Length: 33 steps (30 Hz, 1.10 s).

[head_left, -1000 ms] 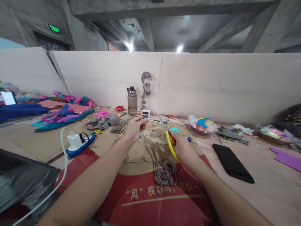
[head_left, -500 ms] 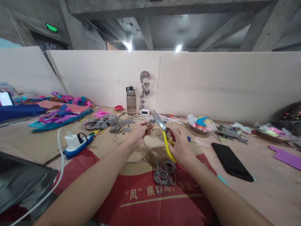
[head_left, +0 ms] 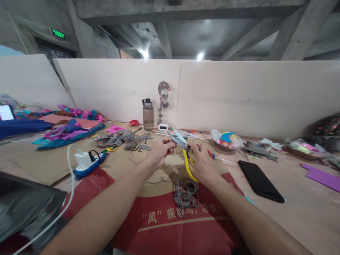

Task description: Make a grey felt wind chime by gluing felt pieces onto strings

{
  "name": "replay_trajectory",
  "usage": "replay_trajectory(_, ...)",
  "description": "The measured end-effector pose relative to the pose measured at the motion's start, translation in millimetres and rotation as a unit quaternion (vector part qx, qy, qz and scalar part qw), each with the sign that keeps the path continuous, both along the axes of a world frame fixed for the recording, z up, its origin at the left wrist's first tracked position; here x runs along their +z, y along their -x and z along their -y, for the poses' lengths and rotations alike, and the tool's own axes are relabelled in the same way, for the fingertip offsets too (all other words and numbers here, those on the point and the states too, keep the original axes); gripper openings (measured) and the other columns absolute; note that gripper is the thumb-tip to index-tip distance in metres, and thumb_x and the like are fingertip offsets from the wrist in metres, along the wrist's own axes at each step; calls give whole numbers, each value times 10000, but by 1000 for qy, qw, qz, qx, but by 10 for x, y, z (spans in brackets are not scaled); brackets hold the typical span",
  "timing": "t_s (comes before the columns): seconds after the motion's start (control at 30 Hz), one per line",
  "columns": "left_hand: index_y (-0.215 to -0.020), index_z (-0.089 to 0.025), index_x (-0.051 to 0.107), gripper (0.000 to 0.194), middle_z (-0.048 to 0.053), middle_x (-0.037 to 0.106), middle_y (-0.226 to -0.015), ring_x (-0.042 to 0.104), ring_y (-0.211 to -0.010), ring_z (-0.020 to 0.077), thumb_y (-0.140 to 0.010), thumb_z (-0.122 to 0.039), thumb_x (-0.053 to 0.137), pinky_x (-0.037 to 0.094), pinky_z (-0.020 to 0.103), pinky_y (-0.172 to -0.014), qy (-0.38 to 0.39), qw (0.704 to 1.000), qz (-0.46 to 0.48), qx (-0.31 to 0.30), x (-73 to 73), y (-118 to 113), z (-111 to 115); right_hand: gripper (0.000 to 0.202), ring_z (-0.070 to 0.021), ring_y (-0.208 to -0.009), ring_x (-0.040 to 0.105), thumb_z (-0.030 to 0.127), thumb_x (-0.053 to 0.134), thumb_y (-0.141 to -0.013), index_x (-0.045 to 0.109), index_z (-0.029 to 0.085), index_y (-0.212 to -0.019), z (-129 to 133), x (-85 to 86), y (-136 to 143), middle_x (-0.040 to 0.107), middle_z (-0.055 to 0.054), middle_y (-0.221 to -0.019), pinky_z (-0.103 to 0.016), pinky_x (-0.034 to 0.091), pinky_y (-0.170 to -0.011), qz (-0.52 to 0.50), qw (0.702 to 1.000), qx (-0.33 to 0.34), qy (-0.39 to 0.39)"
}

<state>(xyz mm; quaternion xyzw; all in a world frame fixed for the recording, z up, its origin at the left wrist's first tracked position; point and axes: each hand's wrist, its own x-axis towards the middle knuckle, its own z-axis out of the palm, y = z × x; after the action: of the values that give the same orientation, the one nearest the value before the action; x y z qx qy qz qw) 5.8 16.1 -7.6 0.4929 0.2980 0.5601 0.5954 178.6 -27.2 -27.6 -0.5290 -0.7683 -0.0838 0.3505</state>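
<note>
My right hand is closed round scissors with yellow handles. Their blades are parted and point up and left, with the tips close to the fingers of my left hand. That hand is pinched; whatever sits between thumb and forefinger is too small or hidden to name. Below both hands, a loose coil of grey yarn lies on the red and brown cardboard. A strand runs from it to the left. Behind the right hand's knuckles a blue and red end of something shows, partly covered.
A black phone lies at right. At left stands a blue power strip with a white cable. Grey yarn and felt pieces are heaped beyond it. A water bottle and small white clock stand by the back panel.
The scissors have opened wider, and both blades now show apart near the left fingertips. The grey bit seen by the left fingers before is no longer visible. The view has shifted slightly.
</note>
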Motion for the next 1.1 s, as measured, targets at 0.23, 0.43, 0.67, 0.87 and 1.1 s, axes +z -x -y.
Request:
replay_trajectory(0.23,-615,-120,583,138,-23,540,-575,394,-461,30,-575,-153,711,314,188,-474,7,999,46,-12,10,-17,24,436,-240,-882,494,237,575,-780,512,165,-1205,-27,-16,-3,460,-115,-973,-356,447,-815,16,1000,3,-15)
replay_trajectory(0.43,-576,-118,573,111,-27,521,-539,396,-454,33,-571,-133,683,314,190,-477,2,999,44,-8,1,-23,18,489,-245,-906,482,253,581,-780,492,162,-1252,-23,-12,-10,462,-124,-999,-352,434,-836,31,999,7,-14)
replay_trajectory(0.67,-600,-121,570,128,-26,525,-553,391,-460,28,-574,-145,692,312,180,-478,12,997,67,-25,-6,-28,12,525,-261,-908,474,239,564,-785,487,163,-1299,1,6,-1,491,-130,-971,-361,428,-816,60,998,-9,-28)
replay_trajectory(0.87,-591,-123,573,98,-14,530,-581,401,-493,38,-553,-128,663,299,174,-473,28,999,44,2,-42,1,-20,459,-228,-889,511,181,547,-746,547,186,-1204,-18,-17,-12,509,-103,-987,-370,450,-826,-68,998,13,2)
replay_trajectory(1.1,-645,-130,631,137,-17,529,-571,397,-483,48,-597,-220,722,301,201,-486,9,999,-43,-31,-153,7,-99,406,-136,-636,530,366,592,-761,513,212,-1128,-93,22,-5,577,-4,-807,-272,453,-586,-402,901,125,108)
